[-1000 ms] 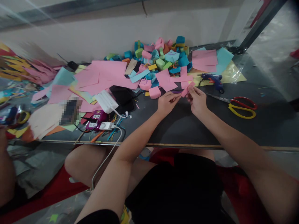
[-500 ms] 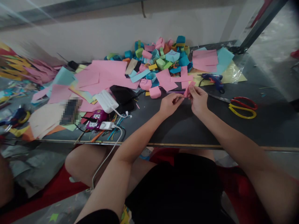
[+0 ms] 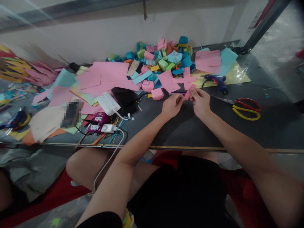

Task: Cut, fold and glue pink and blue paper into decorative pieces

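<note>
The pink strip (image 3: 188, 94) is matt paper, the scissor handles (image 3: 249, 119) glossy plastic, the blades (image 3: 225, 100) smooth metal.

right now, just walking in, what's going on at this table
A person sits at a dark grey table, pinching a small pink paper piece between the fingertips of both hands, the left hand and the right hand. Behind it is a heap of folded multicoloured paper shapes. To the right of the hands lie metal scissors with red and yellow handles and, farther back, a dark blue glue gun, neither one held.
</note>
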A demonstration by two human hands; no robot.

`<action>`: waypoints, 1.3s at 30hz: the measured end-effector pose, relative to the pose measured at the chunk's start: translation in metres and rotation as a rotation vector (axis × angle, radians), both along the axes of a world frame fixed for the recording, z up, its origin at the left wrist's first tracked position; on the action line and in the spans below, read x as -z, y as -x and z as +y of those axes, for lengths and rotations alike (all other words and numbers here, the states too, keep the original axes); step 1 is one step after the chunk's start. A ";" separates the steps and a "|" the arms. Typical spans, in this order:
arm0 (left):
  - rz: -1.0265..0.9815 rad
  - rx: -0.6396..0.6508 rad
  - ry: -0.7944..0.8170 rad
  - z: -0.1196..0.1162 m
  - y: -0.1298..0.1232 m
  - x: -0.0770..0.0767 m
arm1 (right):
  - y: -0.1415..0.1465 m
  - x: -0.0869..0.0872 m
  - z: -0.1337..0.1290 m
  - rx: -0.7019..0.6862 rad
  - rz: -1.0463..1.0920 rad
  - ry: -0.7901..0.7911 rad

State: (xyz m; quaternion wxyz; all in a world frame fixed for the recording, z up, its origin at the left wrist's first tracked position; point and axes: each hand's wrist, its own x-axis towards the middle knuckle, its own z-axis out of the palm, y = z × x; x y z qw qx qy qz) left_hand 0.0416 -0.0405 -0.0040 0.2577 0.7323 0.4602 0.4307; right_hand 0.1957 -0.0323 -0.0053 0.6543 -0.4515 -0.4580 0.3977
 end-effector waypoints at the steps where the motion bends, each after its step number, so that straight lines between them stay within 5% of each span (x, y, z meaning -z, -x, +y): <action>1: 0.028 -0.001 -0.022 0.000 0.000 0.001 | 0.001 -0.001 -0.001 0.004 -0.011 0.013; 5: -0.031 0.021 -0.054 0.003 -0.003 0.008 | 0.006 -0.002 -0.002 0.012 0.009 0.056; 12: -0.444 0.147 0.234 0.013 -0.007 0.018 | 0.008 0.011 0.002 -0.054 0.015 0.035; 27: -0.449 0.133 0.241 0.017 -0.003 0.010 | 0.004 0.019 0.007 -0.060 0.116 0.070; 34: -0.526 0.156 0.271 0.022 0.001 0.016 | 0.002 0.002 0.004 -0.088 0.123 0.095; 39: -0.645 0.196 0.264 0.029 0.006 0.021 | -0.004 -0.016 -0.001 -0.152 -0.050 0.303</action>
